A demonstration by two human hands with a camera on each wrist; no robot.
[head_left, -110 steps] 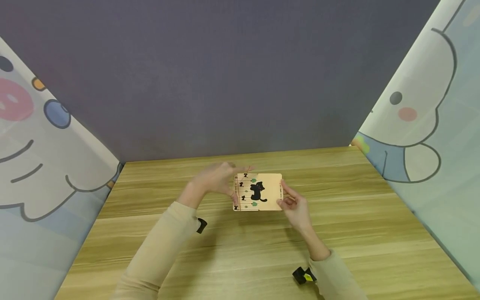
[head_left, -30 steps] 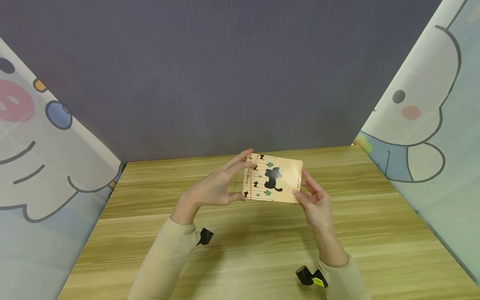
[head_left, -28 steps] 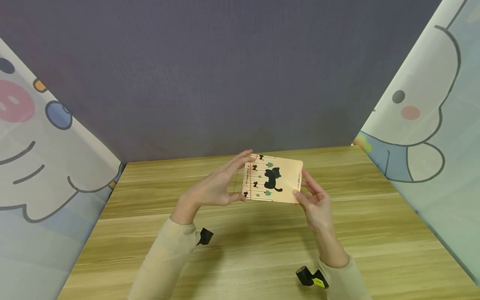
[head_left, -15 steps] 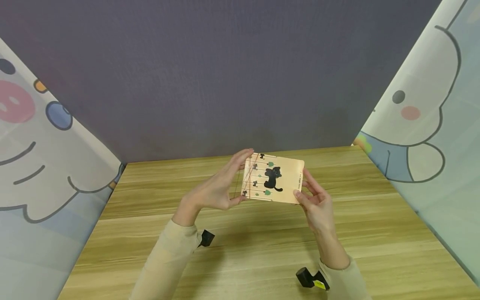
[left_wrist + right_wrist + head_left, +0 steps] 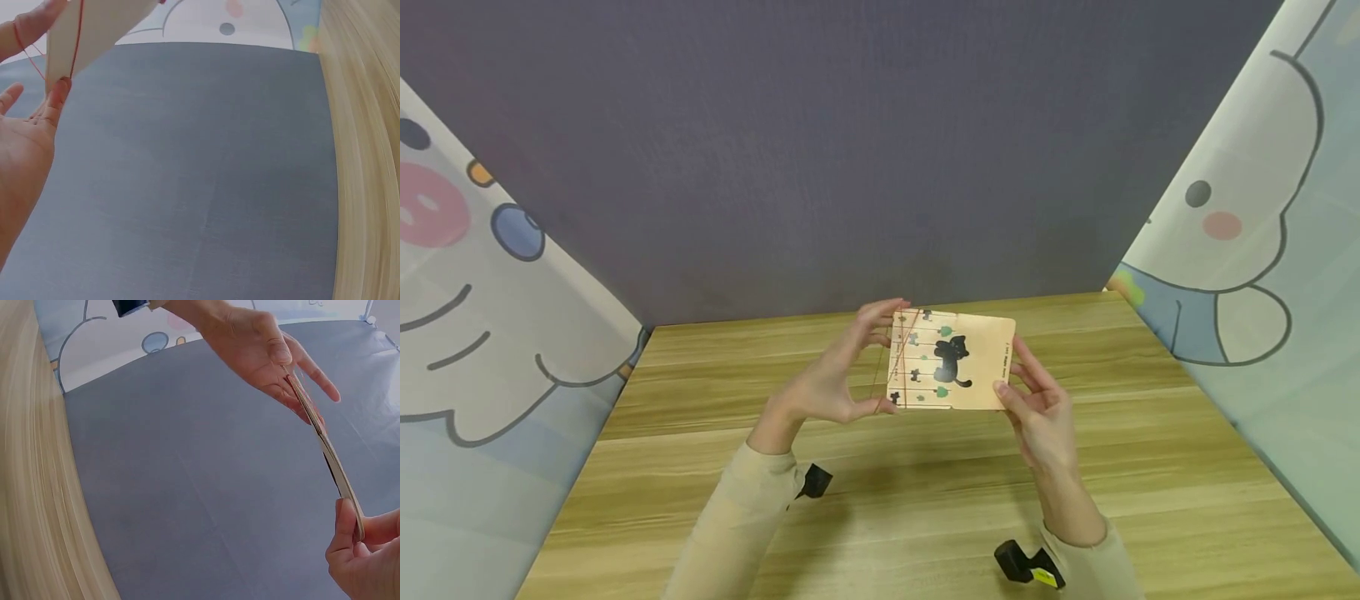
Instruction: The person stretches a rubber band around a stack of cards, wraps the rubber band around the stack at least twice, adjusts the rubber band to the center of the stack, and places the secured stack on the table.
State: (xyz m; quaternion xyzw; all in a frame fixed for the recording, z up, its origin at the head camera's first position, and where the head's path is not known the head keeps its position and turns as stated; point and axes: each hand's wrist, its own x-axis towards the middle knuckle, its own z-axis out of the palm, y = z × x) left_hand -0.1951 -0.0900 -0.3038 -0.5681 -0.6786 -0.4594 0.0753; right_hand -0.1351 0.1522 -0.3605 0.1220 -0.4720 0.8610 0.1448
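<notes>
A thin cream notebook (image 5: 985, 358) with a black cat on its cover is held up over the table in the head view. My right hand (image 5: 1045, 421) pinches its right end, thumb on the cover and fingers behind. A thin red elastic band (image 5: 903, 367) runs round the left end, with one strand slanting across the cover. My left hand (image 5: 831, 383) spans that end, thumb at the lower edge and fingertips at the upper edge, stretching a loop of the band off the side. In the left wrist view the band (image 5: 77, 37) also circles a digit.
Below lies a wood-grain table (image 5: 700, 467), with a dark grey panel (image 5: 880, 167) behind it. Cartoon-printed curtains (image 5: 1240, 325) hang on both sides. Black wrist devices (image 5: 1015, 560) stick out near the sleeves.
Both hands and the notebook have shifted right since the oldest frame. My left fingers have drawn back from the cover to its edges, and a band strand now slants across it.
</notes>
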